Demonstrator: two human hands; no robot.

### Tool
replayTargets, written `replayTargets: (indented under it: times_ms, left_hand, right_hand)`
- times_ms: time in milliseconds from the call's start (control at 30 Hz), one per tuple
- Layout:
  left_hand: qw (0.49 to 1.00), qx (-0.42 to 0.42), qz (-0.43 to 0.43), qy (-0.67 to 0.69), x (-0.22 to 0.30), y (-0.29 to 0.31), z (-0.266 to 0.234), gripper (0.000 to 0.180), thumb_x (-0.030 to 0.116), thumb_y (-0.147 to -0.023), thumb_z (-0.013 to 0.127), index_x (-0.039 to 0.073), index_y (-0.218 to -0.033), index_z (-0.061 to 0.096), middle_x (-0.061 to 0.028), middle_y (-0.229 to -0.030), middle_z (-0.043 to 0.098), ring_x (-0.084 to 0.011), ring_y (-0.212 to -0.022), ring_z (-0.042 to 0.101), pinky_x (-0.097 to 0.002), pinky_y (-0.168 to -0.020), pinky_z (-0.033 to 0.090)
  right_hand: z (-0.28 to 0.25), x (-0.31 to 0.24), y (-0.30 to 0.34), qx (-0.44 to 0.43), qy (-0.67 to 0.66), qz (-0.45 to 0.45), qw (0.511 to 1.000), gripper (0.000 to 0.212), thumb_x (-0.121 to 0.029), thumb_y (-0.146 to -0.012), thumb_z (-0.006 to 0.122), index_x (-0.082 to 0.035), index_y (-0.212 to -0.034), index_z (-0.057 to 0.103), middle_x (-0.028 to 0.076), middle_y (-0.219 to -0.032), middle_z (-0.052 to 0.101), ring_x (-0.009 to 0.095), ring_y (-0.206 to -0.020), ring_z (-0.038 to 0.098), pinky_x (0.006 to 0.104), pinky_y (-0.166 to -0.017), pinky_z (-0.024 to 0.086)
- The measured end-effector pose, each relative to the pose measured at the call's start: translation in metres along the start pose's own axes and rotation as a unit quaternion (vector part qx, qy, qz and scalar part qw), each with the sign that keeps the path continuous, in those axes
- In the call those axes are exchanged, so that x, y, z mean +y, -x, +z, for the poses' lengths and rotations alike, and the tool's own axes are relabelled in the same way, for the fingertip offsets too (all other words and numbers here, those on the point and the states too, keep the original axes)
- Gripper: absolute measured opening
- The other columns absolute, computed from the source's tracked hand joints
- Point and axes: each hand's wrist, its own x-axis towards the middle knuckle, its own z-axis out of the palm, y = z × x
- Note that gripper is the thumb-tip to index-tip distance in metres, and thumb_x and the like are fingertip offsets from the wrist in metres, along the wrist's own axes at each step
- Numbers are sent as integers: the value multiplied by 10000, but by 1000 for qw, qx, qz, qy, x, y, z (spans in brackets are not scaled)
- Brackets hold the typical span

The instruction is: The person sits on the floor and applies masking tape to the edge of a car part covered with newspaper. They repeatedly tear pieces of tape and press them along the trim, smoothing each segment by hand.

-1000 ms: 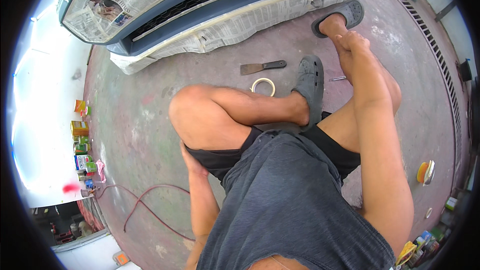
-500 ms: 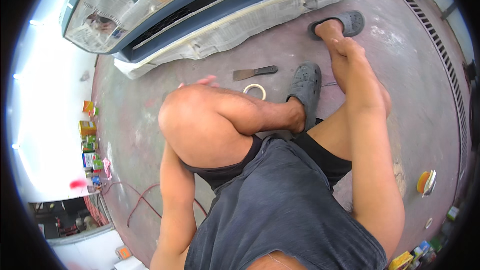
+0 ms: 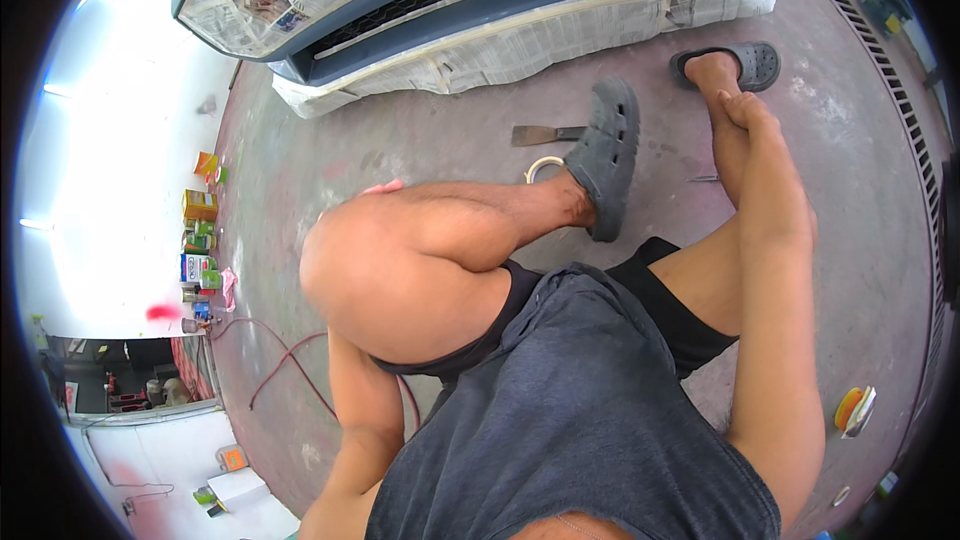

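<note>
Only the fingertips of my left hand (image 3: 384,187) show, beyond my raised left knee; the rest of that hand is hidden. My right hand (image 3: 748,110) is wrapped round my right lower leg, just above the ankle. On the floor beyond my left leg lie a putty knife (image 3: 534,136) and a roll of masking tape (image 3: 531,174). My left grey clog (image 3: 606,162) overlaps both in this view, covering part of the knife's handle and part of the roll. A thin dark item (image 3: 704,179) lies left of my right shin, too small to name.
A car bumper (image 3: 440,32) masked with newspaper (image 3: 520,42) stands ahead. A red hose (image 3: 290,352) runs along the floor at left, near several cans (image 3: 199,205) by the wall. A floor drain grate (image 3: 880,60) borders the right; a yellow-orange pad (image 3: 850,408) lies nearer.
My left foot has swung up and now covers part of the putty knife and tape roll. Less of my left fingers shows past the knee. The right hand stays on the leg; the view has shifted.
</note>
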Motion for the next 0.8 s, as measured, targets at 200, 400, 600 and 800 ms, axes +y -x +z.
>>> replayTargets:
  times_ms: [200, 400, 600, 800]
  left_hand:
    - [971, 157, 79, 161, 14, 54, -17, 747, 587, -1055, 389, -21, -1468, 523, -179, -1500, 576, -344, -1350, 558, -463, -1184, 409]
    - [915, -221, 331, 63, 120, 105, -144, 901, 630, -928, 618, 31, -1574, 432, -292, -1495, 543, -514, -1442, 453, -672, -1217, 287]
    - [897, 104, 238, -358, 153, 18, -86, 701, 449, -1027, 550, -34, -1527, 459, -252, -1430, 603, -387, -1375, 559, -531, -1184, 390]
    - [904, -57, -80, -417, -47, -172, -16, 351, 274, -951, 760, 80, -1244, 750, -55, -1145, 749, -157, -974, 689, -310, -818, 542]
  right_hand:
    - [4, 2, -2, 6, 15, 10, 1000, 741, -628, -1023, 462, -23, -1431, 588, 320, -1438, 581, 406, -1370, 557, 482, -1138, 437]
    - [-10, 31, 6, 27, 23, 47, 998, 727, -618, -1029, 460, -24, -1428, 589, 320, -1434, 584, 405, -1364, 563, 480, -1135, 441]
    - [-6, -13, -19, 19, 36, 9, 999, 713, -608, -1036, 457, -25, -1425, 590, 320, -1430, 587, 404, -1358, 568, 478, -1131, 445]
    - [-38, -41, -71, 38, 42, -9, 998, 700, -597, -1043, 455, -25, -1423, 591, 320, -1426, 591, 404, -1353, 574, 476, -1127, 449]
